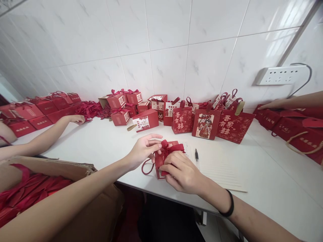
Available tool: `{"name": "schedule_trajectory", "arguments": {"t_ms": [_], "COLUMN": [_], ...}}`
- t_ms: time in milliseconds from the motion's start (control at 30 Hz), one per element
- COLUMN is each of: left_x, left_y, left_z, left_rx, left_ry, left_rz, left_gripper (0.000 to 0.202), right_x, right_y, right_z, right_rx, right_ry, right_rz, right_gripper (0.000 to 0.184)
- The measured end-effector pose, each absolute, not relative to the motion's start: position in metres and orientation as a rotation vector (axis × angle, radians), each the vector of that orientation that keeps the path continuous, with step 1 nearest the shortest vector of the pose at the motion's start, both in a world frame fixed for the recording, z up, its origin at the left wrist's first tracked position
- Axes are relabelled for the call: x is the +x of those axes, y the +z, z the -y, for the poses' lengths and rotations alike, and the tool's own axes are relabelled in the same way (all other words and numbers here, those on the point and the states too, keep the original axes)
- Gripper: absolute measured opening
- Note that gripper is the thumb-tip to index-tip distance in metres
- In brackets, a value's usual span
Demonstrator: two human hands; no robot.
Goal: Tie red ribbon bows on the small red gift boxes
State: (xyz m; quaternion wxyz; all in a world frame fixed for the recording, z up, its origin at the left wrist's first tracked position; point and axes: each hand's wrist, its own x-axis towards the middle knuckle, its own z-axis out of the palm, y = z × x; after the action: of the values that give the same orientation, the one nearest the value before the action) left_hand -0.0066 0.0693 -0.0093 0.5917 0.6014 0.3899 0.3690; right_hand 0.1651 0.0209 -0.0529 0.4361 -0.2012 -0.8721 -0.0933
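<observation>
On the table in front of me is a small red gift box [158, 159] with white printing, tied with a dark red ribbon [179, 147] in a bow on top. My left hand [142, 151] is at the bow's left side, its fingers curled at a ribbon loop and the index finger stretched out above. My right hand [183, 171] bends over the box's front, fingers closed on the ribbon; their tips partly hide it. A twisted red cord loop [147, 168] sticks out left of the box.
A pen [196, 154] and lined paper [222, 171] lie to the right. Finished-looking red boxes [120, 117] and gift bags [183, 120] line the wall. An open carton [101, 198] stands lower left. Other people's hands [77, 119] reach in at left and right. A power strip [281, 75] hangs on the wall.
</observation>
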Motion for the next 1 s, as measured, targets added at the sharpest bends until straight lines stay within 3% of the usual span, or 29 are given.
{"name": "schedule_trajectory", "arguments": {"t_ms": [333,533,733,933,1000], "left_x": [-0.015,-0.024,-0.025,-0.021,-0.02], "left_y": [-0.003,0.0,0.0,-0.002,-0.003], "left_z": [-0.071,-0.078,-0.078,-0.076,-0.076], "left_rx": [1.202,1.47,1.729,1.766,1.758], "left_ry": [0.717,0.677,0.534,0.579,0.602], "left_rz": [-0.758,-0.885,-0.941,-0.973,-0.975], "left_gripper": [0.038,0.022,0.028,0.031,0.032], "right_x": [0.166,0.168,0.167,0.173,0.179], "right_y": [-0.054,-0.055,-0.055,-0.052,-0.049], "right_z": [-0.021,-0.021,-0.02,-0.018,-0.02], "right_rx": [-0.445,-0.342,-0.257,-0.154,-0.223], "right_ry": [-0.251,-0.296,-0.284,-0.232,-0.157], "right_rz": [2.142,2.094,2.09,2.101,1.982], "right_gripper": [0.016,0.011,0.011,0.007,0.013]}}
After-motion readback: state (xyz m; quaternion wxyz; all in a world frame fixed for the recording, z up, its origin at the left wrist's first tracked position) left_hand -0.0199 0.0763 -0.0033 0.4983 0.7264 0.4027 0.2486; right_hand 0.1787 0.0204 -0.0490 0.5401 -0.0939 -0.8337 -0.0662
